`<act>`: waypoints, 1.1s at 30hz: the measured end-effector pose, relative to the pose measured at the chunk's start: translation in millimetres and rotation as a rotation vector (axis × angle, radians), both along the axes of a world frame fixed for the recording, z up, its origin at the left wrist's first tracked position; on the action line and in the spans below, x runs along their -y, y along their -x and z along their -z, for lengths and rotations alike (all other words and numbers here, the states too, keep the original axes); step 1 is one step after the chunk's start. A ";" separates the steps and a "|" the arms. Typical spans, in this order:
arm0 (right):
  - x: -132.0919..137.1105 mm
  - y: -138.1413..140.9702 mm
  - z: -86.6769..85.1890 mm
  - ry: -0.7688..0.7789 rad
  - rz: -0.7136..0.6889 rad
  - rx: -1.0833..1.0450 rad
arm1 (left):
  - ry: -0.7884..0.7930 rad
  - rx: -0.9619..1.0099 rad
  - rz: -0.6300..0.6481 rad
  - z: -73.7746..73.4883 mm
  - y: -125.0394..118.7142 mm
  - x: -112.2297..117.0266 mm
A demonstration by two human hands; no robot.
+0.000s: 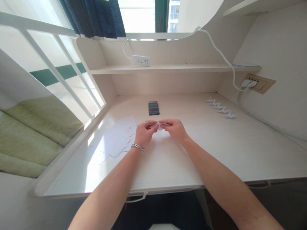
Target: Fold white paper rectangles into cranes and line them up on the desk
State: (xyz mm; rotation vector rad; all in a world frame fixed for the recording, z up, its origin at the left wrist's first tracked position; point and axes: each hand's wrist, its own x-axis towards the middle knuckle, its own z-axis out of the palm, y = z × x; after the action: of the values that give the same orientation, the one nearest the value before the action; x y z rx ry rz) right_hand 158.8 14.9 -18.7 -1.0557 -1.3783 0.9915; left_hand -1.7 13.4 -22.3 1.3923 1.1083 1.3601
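Observation:
Over the middle of the white desk, a small folded piece of white paper [160, 126] is held between both hands. My left hand [145, 132], with a ring and a chain bracelet, pinches its left side between thumb and fingers. The right side is gripped the same way by my right hand [174, 128]. Fingers cover much of the paper, so its full shape cannot be made out. Just beyond the hands lies a dark phone [153, 108]. To the left of my left hand are loose white paper sheets [117, 134], overlapping one another.
Several white folded paper cranes [220, 108] stand in a row at the desk's back right. A shelf [168, 68] with a power strip [141, 60] crosses the back. White cables run down to a wall socket [260, 83] at right. A railing [51, 64] borders the left side.

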 end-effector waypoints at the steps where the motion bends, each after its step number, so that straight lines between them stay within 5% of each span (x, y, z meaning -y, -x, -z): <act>1: 0.2 0.1 -0.5 0.005 -0.004 -0.012 | 0.003 0.008 0.003 0.0 -0.2 0.1; 33: 1.0 1.1 0.1 -0.071 0.036 0.025 | 0.030 -0.050 -0.007 -3.5 0.9 2.4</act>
State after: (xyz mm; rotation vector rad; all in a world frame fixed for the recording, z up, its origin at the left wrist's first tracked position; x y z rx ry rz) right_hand 157.6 13.9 -18.8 -1.0394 -1.4000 0.8989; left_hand -2.6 11.0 -18.8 1.4085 1.1622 1.3148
